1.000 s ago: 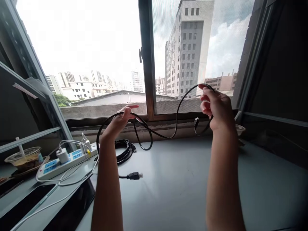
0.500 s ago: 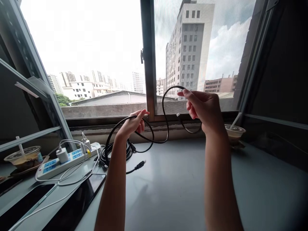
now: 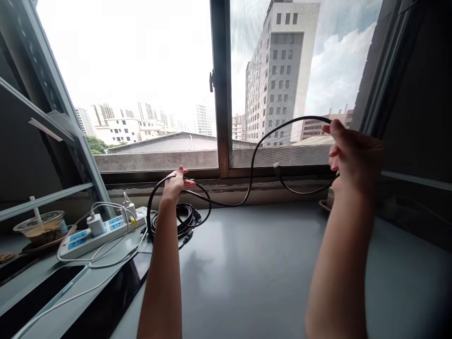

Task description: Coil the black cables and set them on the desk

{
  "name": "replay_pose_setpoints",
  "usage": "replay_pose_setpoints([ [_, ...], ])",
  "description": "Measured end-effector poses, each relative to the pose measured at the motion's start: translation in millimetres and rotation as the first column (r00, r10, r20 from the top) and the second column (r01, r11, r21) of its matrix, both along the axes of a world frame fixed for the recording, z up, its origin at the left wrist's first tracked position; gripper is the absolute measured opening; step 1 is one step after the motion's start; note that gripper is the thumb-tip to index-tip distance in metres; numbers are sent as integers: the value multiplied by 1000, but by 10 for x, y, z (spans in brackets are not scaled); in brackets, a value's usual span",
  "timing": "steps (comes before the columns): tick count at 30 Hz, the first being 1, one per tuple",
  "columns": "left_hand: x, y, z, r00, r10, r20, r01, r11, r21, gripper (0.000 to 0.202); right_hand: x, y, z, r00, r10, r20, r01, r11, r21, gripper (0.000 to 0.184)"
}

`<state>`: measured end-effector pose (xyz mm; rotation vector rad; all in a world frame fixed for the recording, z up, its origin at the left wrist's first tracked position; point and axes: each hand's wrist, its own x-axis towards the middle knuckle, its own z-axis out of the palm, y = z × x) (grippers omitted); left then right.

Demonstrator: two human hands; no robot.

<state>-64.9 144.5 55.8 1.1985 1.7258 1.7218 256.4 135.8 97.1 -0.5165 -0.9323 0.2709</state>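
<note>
Black cable (image 3: 251, 169): smooth rubbery or plastic sheath with a dull sheen. Tabletop (image 3: 254, 263): smooth grey surface, semi-gloss, giving soft reflections of the window light. Power strip (image 3: 83, 238): white moulded plastic, lightly glossy, with blue plastic socket faces. Cup (image 3: 40, 226): clear, shiny plastic. Flat dark panel (image 3: 106, 301): black and highly glossy, mirroring the sky. Window frame (image 3: 221, 94): dark, matt finish; material cannot be told. Right pane screen (image 3: 300, 70): fine woven mesh.

Inside the grip of the right hand (image 3: 356, 157), the black cable (image 3: 252, 169) is hidden.
</note>
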Motion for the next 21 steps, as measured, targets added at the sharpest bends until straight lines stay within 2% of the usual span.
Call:
replay_pose_setpoints([
  [5, -57, -37, 20, 999, 5, 37, -5, 1000, 16, 39, 99, 91, -22, 988, -56, -141, 61, 998, 30, 18],
  [9, -110, -31, 11, 998, 23, 66, -26, 998, 51, 39, 121, 111, -25, 963, -128, -235, 129, 992, -11, 19],
  [15, -161, -64, 3, 999, -30, -29, 31, 999, 35, 55, 197, 136, -49, 927, -155, -341, 166, 986, 4, 21],
  [21, -164, -83, 0, 995, 57, -85, -54, 998, 37, 59, 246, 124, -57, 875, -218, -431, 279, 957, 83, 26],
])
